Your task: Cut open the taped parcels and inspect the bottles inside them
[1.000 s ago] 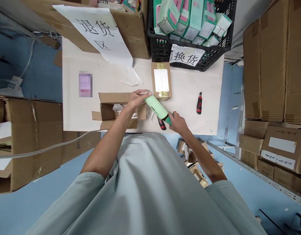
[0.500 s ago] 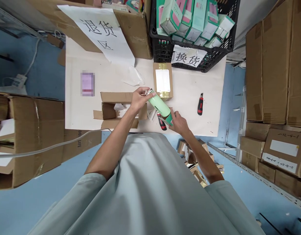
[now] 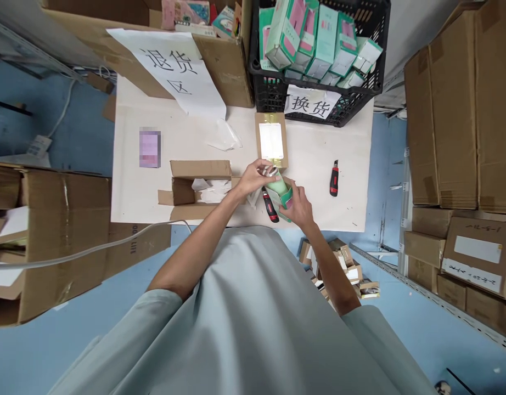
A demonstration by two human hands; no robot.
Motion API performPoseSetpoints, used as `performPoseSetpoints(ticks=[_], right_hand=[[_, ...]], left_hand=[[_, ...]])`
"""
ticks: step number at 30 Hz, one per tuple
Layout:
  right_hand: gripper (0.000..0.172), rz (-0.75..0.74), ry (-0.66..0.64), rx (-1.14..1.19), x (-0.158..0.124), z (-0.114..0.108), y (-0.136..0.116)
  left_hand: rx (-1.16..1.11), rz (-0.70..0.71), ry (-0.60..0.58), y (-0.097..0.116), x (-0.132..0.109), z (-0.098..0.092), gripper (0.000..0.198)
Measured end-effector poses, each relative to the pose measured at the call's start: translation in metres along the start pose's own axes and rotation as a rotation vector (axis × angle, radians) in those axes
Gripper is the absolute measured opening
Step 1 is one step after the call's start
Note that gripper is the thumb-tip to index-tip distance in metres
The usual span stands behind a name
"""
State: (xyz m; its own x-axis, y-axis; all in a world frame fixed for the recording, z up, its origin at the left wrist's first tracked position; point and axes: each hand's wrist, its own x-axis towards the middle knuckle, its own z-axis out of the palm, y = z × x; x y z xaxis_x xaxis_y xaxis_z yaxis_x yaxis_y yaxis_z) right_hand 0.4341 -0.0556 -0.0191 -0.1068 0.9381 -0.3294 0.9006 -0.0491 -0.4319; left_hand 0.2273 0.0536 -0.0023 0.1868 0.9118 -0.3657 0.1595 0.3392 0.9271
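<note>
A light green bottle [image 3: 278, 186] sits partly inside a green and white carton [image 3: 286, 198], its lower part hidden by the carton. My left hand [image 3: 256, 176] grips the bottle at its upper end. Around the carton's right side are the closed fingers of my right hand [image 3: 299, 206]. A red and black cutter [image 3: 270, 206] lies just below the bottle, near the table's front edge. Behind my hands is a taped brown box [image 3: 282, 134] with a white label. An open cardboard box [image 3: 183, 191] with white paper inside stands to the left.
A second cutter [image 3: 334, 179] lies at the right of the white table [image 3: 187, 137]. A black crate [image 3: 319, 99] of green and pink cartons and a large cardboard box [image 3: 232, 71] stand at the back. A purple pack [image 3: 149, 148] lies at the left. A cable [image 3: 92, 244] crosses the lower left.
The bottle has gone down into the carton, so less of it shows. My left hand has moved right and slightly down, closer to my right hand. The view has shifted slightly.
</note>
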Motion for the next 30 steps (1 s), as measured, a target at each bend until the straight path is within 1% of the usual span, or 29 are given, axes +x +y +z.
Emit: performPoseSetpoints(ticks=[2, 4, 7, 9, 12, 14, 16, 19, 21, 22, 23, 25, 26, 27, 28, 30], right_hand=[[0.106, -0.001, 0.038, 0.013, -0.001, 0.003, 0.001], [0.103, -0.008, 0.053, 0.027, -0.001, 0.006, 0.003], [0.101, 0.009, 0.049, 0.048, 0.0, 0.011, 0.006], [0.108, 0.008, 0.048, 0.044, 0.002, 0.014, 0.009], [0.117, -0.046, 0.035, 0.009, 0.006, 0.018, 0.012], [0.117, -0.068, 0.023, -0.004, 0.006, 0.021, 0.014], [0.111, -0.081, 0.022, 0.011, 0.006, 0.024, 0.014], [0.1, -0.121, 0.034, 0.053, 0.007, 0.028, 0.016], [0.098, -0.135, 0.021, 0.055, 0.009, 0.03, 0.017], [0.1, -0.129, 0.004, 0.044, 0.01, 0.031, 0.018], [0.101, -0.114, -0.021, 0.03, 0.012, 0.032, 0.019], [0.104, -0.071, -0.078, 0.017, 0.012, 0.036, 0.023], [0.105, -0.048, -0.104, 0.023, 0.012, 0.039, 0.025], [0.106, -0.027, -0.127, 0.037, 0.01, 0.041, 0.027], [0.108, -0.005, -0.147, 0.054, 0.008, 0.044, 0.03], [0.112, 0.051, -0.177, 0.08, 0.002, 0.051, 0.036]], left_hand=[[0.03, 0.02, -0.127, -0.008, -0.001, 0.006, 0.064], [0.098, 0.053, -0.215, -0.016, -0.003, 0.013, 0.063], [0.219, 0.112, -0.232, -0.024, -0.004, 0.022, 0.06], [0.287, 0.15, -0.258, -0.026, -0.003, 0.024, 0.053], [0.373, 0.216, -0.376, -0.027, -0.004, 0.022, 0.037], [0.406, 0.243, -0.431, -0.029, -0.006, 0.019, 0.028], [0.431, 0.246, -0.426, -0.033, -0.01, 0.016, 0.024], [0.463, 0.256, -0.358, -0.043, -0.016, 0.014, 0.021], [0.464, 0.238, -0.305, -0.05, -0.02, 0.015, 0.023], [0.451, 0.207, -0.268, -0.054, -0.021, 0.015, 0.029], [0.428, 0.163, -0.227, -0.057, -0.021, 0.015, 0.041], [0.372, 0.075, -0.153, -0.064, -0.021, 0.013, 0.07], [0.351, 0.043, -0.135, -0.067, -0.021, 0.011, 0.083], [0.34, 0.024, -0.135, -0.069, -0.02, 0.009, 0.09], [0.336, 0.016, -0.145, -0.071, -0.019, 0.006, 0.091], [0.351, 0.02, -0.164, -0.075, -0.018, 0.001, 0.082]])
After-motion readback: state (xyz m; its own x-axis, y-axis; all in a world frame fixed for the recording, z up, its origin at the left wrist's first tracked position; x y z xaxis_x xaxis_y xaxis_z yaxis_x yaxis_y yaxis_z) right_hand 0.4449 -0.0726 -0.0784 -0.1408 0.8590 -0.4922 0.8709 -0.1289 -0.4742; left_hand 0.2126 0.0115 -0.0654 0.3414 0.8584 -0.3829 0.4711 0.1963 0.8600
